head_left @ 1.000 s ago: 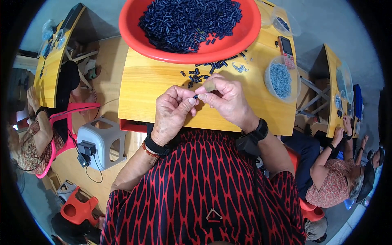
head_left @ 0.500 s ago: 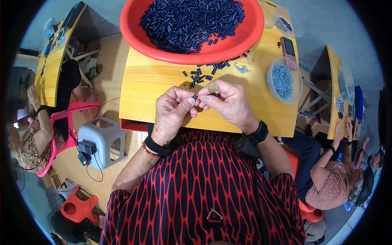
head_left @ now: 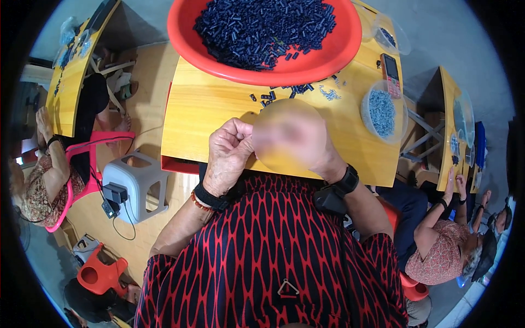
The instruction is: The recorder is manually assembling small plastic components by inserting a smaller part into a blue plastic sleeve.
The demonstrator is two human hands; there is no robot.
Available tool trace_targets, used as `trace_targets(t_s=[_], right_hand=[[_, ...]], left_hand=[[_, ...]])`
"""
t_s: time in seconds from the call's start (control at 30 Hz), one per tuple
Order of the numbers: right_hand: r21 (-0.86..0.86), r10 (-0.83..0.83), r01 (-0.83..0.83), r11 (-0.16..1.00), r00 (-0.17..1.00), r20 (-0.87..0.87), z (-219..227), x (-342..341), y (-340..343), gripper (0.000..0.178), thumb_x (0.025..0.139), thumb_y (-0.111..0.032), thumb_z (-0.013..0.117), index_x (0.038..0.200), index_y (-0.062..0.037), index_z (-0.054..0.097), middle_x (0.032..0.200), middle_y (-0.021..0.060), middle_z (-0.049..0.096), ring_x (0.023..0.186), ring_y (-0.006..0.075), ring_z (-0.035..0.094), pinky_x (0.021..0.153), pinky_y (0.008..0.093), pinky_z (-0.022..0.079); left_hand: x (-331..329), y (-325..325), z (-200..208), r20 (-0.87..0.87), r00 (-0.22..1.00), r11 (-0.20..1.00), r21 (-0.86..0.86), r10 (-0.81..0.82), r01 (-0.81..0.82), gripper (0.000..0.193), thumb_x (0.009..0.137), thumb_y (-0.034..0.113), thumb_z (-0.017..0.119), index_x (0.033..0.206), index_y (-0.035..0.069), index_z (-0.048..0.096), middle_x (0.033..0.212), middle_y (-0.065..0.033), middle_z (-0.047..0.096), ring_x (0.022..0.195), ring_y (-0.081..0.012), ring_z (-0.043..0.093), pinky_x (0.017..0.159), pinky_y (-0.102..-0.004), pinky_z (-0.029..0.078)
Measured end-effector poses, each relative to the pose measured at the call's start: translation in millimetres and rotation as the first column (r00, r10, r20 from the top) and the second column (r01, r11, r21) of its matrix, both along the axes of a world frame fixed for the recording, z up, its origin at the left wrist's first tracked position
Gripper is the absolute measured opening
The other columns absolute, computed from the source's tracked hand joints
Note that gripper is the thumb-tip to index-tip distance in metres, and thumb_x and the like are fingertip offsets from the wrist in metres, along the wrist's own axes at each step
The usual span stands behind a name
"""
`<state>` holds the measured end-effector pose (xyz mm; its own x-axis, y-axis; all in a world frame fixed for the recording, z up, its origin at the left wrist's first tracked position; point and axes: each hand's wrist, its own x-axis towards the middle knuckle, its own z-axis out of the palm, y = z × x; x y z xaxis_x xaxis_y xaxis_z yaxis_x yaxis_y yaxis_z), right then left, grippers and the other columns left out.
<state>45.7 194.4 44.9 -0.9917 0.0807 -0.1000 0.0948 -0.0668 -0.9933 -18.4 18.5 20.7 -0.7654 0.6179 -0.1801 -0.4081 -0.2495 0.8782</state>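
Over the front part of the yellow table (head_left: 202, 115), my left hand (head_left: 228, 150) is closed, thumb pressed to the bent fingers. My right hand (head_left: 314, 145) meets it from the other side; a round blurred patch covers its fingers and the fingertips between the hands, so anything held there is hidden. Just beyond them lie loose small dark tubular pieces (head_left: 268, 98) and a little pile of small silvery pieces (head_left: 330, 93). A large red basin (head_left: 262, 76) at the back holds a heap of similar dark pieces (head_left: 262, 33).
On the right, a clear tub (head_left: 403, 123) holds small grey-blue pieces (head_left: 380, 112), beside a red-and-black keypad phone (head_left: 390, 74). A grey stool (head_left: 134, 188) with a black adapter stands left. Other people sit at tables on both sides.
Earlier, both hands pinched a small dark piece between their fingertips; a blurred patch now covers that spot. The hands stay nearly in place, while the view has shifted slightly.
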Motion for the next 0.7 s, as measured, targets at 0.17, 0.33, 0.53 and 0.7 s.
trace_targets(t_s=[0.17,0.33,0.53,0.7], right_hand=[[-0.077,0.038,-0.037,0.996,0.999,0.011,-4.5,0.1,5.3,0.008,0.091,-0.002,0.064,0.098,0.0024,0.066,0.085,0.004,0.067,0.077,0.0098,0.066,0.071,0.0238,0.055],[-0.05,-0.009,0.01,0.999,1.0,0.015,-5.3,-1.4,5.5,0.008,0.091,-0.001,0.064,0.098,0.003,0.066,0.087,0.005,0.068,0.077,0.0102,0.066,0.072,0.0236,0.056],[0.086,0.008,-0.002,0.996,0.998,-0.067,-0.5,-3.6,-0.5,0.005,0.089,0.002,0.064,0.094,0.0032,0.067,0.086,0.0069,0.066,0.077,0.0113,0.065,0.069,0.025,0.055],[0.269,0.129,-0.065,0.961,0.965,-0.228,0.9,-6.8,2.6,0.005,0.086,0.004,0.065,0.089,0.0028,0.068,0.082,0.007,0.063,0.074,0.0141,0.061,0.066,0.0276,0.053]], left_hand=[[-0.1,0.4,1.6,-0.027,0.999,0.999,-0.032,-0.018,0.017,0.007,0.092,0.0,0.061,0.098,-0.002,0.057,0.087,-0.011,0.067,0.068,-0.0123,0.062,0.065,-0.0247,0.054],[-1.8,3.0,1.7,-0.008,1.0,1.0,-0.011,0.0,0.0,0.007,0.092,0.0,0.06,0.098,-0.002,0.057,0.088,-0.0108,0.067,0.069,-0.0121,0.062,0.065,-0.025,0.054],[-2.3,2.4,-1.5,-0.008,1.0,1.0,0.0,-0.006,0.006,0.007,0.092,-0.001,0.06,0.098,-0.002,0.057,0.088,-0.0106,0.067,0.068,-0.0121,0.062,0.064,-0.0249,0.054],[1.2,-1.4,-0.9,-0.039,0.999,1.0,-0.025,-0.006,0.005,0.007,0.093,0.0,0.06,0.098,-0.002,0.056,0.087,-0.0101,0.067,0.068,-0.0117,0.062,0.064,-0.0247,0.054]])
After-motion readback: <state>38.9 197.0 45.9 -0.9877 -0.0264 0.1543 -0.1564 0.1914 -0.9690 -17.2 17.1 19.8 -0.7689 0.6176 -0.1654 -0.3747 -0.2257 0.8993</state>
